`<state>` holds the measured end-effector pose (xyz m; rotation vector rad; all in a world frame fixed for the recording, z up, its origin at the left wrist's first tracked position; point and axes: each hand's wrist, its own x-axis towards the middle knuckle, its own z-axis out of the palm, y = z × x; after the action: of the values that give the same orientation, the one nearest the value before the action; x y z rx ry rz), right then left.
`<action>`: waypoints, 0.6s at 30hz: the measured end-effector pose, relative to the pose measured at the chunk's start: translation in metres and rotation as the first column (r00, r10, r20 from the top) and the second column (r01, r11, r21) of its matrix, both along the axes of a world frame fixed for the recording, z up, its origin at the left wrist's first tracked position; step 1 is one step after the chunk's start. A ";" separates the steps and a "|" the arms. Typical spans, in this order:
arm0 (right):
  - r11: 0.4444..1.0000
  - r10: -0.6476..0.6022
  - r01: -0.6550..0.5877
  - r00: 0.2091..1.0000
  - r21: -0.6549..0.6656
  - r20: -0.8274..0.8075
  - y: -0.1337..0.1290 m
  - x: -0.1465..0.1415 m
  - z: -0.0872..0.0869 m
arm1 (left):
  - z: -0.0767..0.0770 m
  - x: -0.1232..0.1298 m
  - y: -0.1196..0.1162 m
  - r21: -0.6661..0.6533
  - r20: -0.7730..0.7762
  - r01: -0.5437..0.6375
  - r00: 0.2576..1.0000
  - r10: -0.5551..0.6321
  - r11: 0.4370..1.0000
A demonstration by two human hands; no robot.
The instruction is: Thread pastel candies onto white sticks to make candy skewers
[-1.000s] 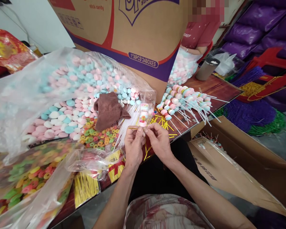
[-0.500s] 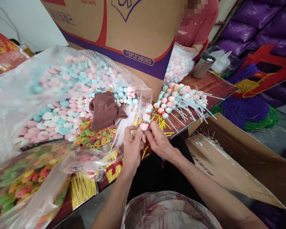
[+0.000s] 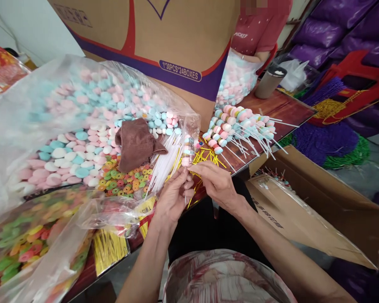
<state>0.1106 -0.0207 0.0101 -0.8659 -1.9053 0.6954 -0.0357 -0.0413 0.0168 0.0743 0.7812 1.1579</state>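
Observation:
A marshmallow skewer (image 3: 188,147) in a clear printed wrapper stands nearly upright in front of me. My left hand (image 3: 176,187) is closed round its white stick, just below the candy, and the stick's end shows under my fingers. At the gathered neck of the wrapper, the fingertips of my right hand (image 3: 215,181) pinch from the right; whether a tie is between them is hidden. Loose yellow twist ties (image 3: 205,158) lie just beyond my right hand. White sticks (image 3: 166,162) are heaped left of the skewer.
Finished skewers (image 3: 236,124) are piled at the right. Loose marshmallows (image 3: 66,153), gummy rings (image 3: 123,174) and a brown cloth (image 3: 134,143) lie left. A large carton (image 3: 151,46) stands behind; an open box (image 3: 328,202) sits lower right. Across the table is another person (image 3: 255,38).
My left hand has slid down from the wrapper's base onto the stick. My right fingers have stretched across to the wrapper's neck, and the skewer has shifted slightly left and stands straighter.

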 end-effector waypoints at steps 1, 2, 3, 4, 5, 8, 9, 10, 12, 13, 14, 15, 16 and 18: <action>0.997 -0.006 0.003 0.999 0.072 0.032 0.001 0.002 -0.002 | 0.001 0.000 0.000 -0.019 0.031 0.004 1.000 -0.004 1.000; 0.992 -0.016 0.008 0.998 0.123 0.063 0.002 0.003 -0.003 | 0.002 0.000 -0.001 -0.030 0.055 0.010 0.998 -0.009 0.999; 0.987 -0.032 0.018 0.996 0.159 0.088 0.003 0.004 -0.004 | 0.003 0.001 -0.003 -0.035 0.074 0.015 0.997 -0.012 0.999; 0.983 -0.049 0.029 0.993 0.181 0.104 0.004 0.004 -0.004 | 0.004 0.003 -0.004 -0.036 0.088 0.015 0.996 -0.012 0.999; 0.980 -0.063 0.040 0.991 0.193 0.114 0.004 0.004 -0.004 | 0.005 0.005 -0.006 -0.030 0.095 0.012 0.995 -0.009 0.999; 0.974 -0.120 0.096 0.986 0.204 0.112 0.003 0.000 -0.001 | 0.005 0.015 -0.009 0.033 0.050 -0.016 0.999 0.014 0.999; 0.972 -0.147 0.123 0.983 0.202 0.106 0.001 -0.002 0.000 | 0.005 0.019 -0.008 0.065 0.018 -0.032 0.999 0.031 0.997; 0.969 -0.173 0.152 0.980 0.194 0.097 -0.001 -0.003 0.002 | 0.005 0.022 -0.008 0.097 -0.012 -0.039 0.999 0.040 0.994; 0.971 -0.204 0.193 0.977 0.139 0.066 -0.006 -0.006 0.007 | 0.006 0.027 -0.005 0.156 -0.048 -0.022 0.998 0.030 0.988; 0.975 -0.210 0.205 0.977 0.087 0.043 -0.009 -0.006 0.010 | 0.007 0.027 -0.004 0.189 -0.058 -0.005 0.998 0.017 0.982; 0.977 -0.212 0.212 0.977 0.021 0.017 -0.011 -0.005 0.013 | 0.009 0.027 -0.004 0.229 -0.074 0.012 0.997 0.005 0.973; 0.975 -0.216 0.216 0.976 -0.051 -0.011 -0.013 -0.003 0.017 | 0.012 0.026 -0.004 0.275 -0.109 0.028 0.994 0.002 0.961; 0.969 -0.221 0.215 0.975 -0.117 -0.037 -0.015 -0.001 0.022 | 0.015 0.025 -0.005 0.323 -0.163 0.034 0.986 0.021 0.946; 0.957 -0.236 0.218 0.968 -0.191 -0.079 -0.017 0.003 0.031 | 0.019 0.022 -0.010 0.405 -0.324 0.048 0.941 0.094 0.913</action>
<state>0.1136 -0.0376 0.0416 -1.1237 -1.6381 0.7640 -0.0134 -0.0510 0.0362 0.6303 0.8284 1.3368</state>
